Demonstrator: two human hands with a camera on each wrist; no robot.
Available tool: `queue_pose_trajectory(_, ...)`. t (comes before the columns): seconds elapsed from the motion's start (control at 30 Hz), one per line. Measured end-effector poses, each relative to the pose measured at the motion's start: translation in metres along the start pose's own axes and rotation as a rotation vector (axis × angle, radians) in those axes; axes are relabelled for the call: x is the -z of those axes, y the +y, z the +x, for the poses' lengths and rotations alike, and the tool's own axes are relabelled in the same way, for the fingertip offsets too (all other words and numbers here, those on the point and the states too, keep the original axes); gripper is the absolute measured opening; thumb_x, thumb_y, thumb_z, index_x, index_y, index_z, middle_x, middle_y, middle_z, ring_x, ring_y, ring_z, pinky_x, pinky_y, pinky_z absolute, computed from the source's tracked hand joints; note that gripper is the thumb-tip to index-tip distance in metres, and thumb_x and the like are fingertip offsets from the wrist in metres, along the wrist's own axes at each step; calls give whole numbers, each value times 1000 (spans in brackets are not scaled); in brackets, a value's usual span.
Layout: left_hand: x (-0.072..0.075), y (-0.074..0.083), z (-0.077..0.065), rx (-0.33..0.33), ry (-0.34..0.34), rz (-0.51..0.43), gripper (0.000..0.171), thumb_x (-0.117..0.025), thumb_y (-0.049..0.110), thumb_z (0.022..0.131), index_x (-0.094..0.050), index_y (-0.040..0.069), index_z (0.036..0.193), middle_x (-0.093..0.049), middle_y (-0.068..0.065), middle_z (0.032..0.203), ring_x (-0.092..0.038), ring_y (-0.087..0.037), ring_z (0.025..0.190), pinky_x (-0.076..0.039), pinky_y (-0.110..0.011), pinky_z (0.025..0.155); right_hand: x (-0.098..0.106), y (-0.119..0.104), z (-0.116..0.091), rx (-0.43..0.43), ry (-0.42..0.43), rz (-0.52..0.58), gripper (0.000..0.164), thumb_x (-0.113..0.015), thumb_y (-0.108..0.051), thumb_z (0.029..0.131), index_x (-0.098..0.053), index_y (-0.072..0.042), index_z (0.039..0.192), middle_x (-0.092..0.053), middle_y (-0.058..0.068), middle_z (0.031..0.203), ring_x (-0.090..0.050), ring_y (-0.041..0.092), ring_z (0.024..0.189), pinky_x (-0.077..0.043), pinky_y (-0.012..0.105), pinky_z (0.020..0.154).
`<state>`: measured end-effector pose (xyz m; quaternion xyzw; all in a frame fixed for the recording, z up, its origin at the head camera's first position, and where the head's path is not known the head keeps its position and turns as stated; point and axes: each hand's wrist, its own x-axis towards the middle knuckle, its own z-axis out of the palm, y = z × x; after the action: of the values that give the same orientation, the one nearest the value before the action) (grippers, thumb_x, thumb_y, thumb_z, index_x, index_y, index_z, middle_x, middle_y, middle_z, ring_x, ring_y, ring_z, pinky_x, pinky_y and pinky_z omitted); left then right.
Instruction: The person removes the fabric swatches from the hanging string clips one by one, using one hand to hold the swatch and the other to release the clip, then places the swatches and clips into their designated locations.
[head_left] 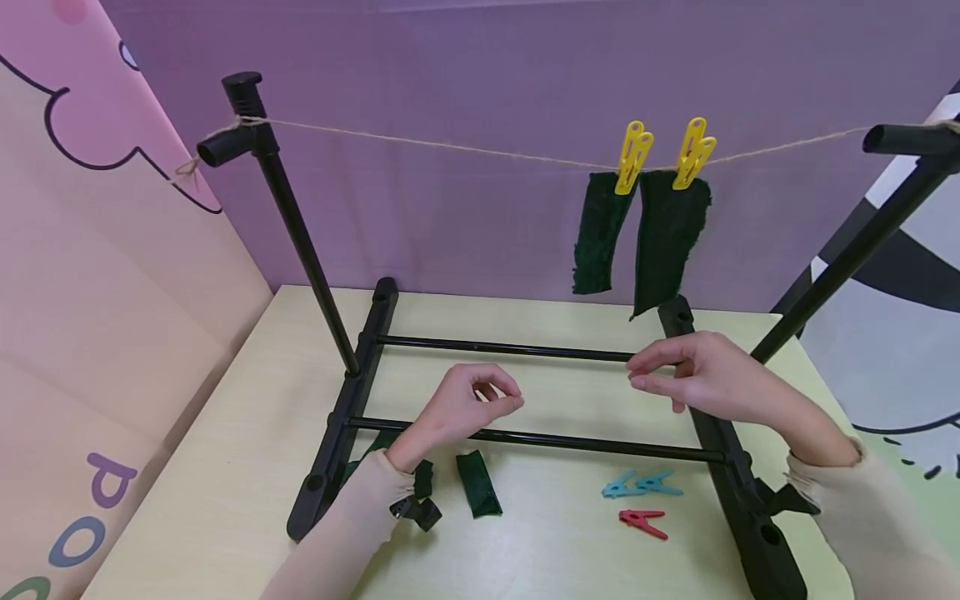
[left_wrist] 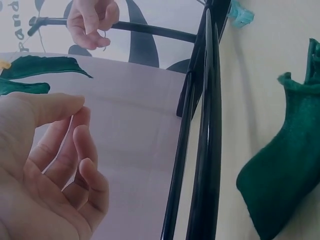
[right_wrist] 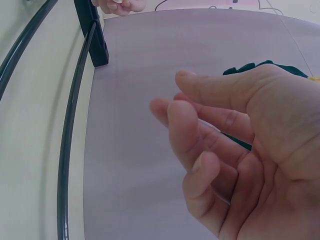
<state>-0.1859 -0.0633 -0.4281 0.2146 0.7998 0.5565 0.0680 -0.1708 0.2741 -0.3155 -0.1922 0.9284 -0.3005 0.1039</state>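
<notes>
My left hand (head_left: 467, 402) hovers above the rack's lower bars, fingers loosely curled and thumb close to the index finger, with nothing seen between them. To the right, my right hand (head_left: 701, 379) is also raised, its fingers loosely bent and holding nothing visible. Above it, two dark green cloth pieces, a narrow one (head_left: 600, 233) and a wider one (head_left: 669, 237), hang from a string (head_left: 450, 147). Yellow clothespins (head_left: 634, 157) clip them there, one on each. Another green cloth piece (head_left: 478, 485) lies on the table; more green cloth (head_left: 423, 480) is partly hidden by my left wrist.
The black rack (head_left: 300, 221) has two uprights, foot bars and two crossbars (head_left: 555, 442). On the table (head_left: 555, 550), two light blue clothespins (head_left: 637, 483) and a red clothespin (head_left: 643, 523) lie near the right foot. A purple backdrop (head_left: 450, 225) stands behind.
</notes>
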Motion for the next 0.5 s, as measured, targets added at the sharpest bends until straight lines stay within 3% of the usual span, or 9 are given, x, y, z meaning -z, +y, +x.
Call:
queue_pose_trajectory(0.27,1,2,3,-15,46,-12,4,-82,21,93,-84,18,92,-79,3,94,-66,-11,78,-52,-25,68,7,-7,5,38,15,-25,24,-77,-22,99,-78,-9,119,-77,12,121,-64,14,58,-54,28,63)
queue_pose_trajectory(0.5,0,7,5,-23,94,-31,4,-84,20,91,-86,16,89,-81,2,91,-65,-12,77,-50,-24,68,14,-18,3,23,34,-63,26,-77,-26,100,-79,-13,122,-75,11,126,-66,13,61,-55,28,66)
